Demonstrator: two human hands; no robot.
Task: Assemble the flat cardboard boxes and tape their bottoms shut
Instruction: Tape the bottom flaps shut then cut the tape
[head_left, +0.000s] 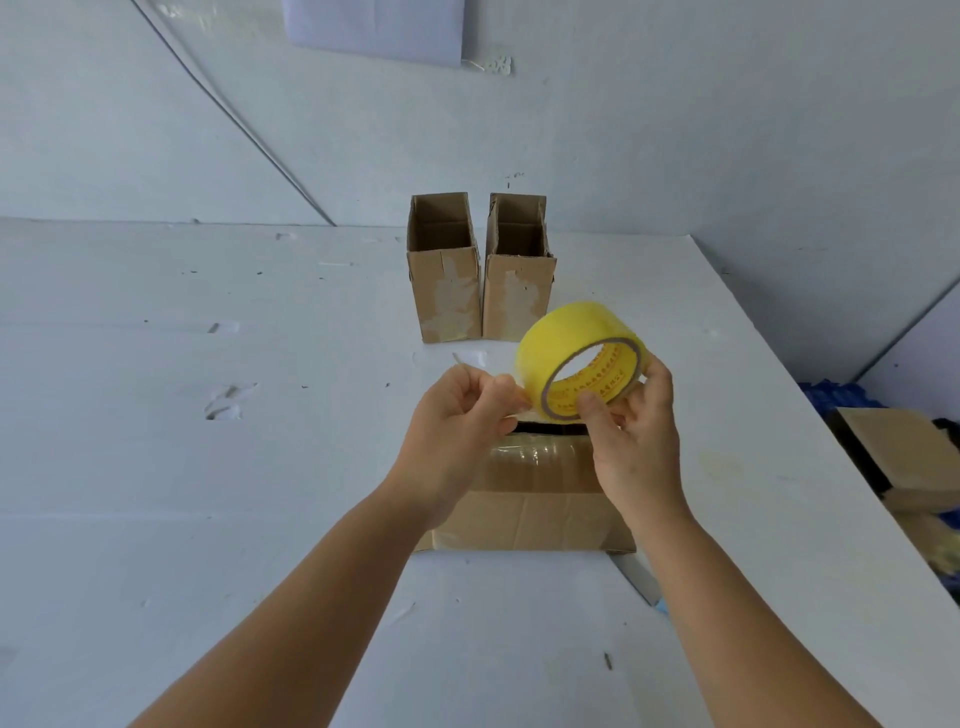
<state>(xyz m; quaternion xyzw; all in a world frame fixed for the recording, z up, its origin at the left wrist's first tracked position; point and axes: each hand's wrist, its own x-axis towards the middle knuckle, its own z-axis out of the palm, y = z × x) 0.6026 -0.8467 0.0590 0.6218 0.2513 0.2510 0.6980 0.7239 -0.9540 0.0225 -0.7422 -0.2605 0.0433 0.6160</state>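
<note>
My right hand grips a yellow roll of tape held up over the table. My left hand pinches the loose tape end at the roll's lower left edge. Beneath both hands lies a cardboard box on the white table, with shiny clear tape across its upper face and a dark gap at its far edge. Two assembled cardboard boxes stand upright, open at the top, farther back: a left one and a right one.
Walls close the table off at the back and right. Past the table's right edge lie flat cardboard pieces over blue material. A narrow flat strip lies on the table near the box's right corner.
</note>
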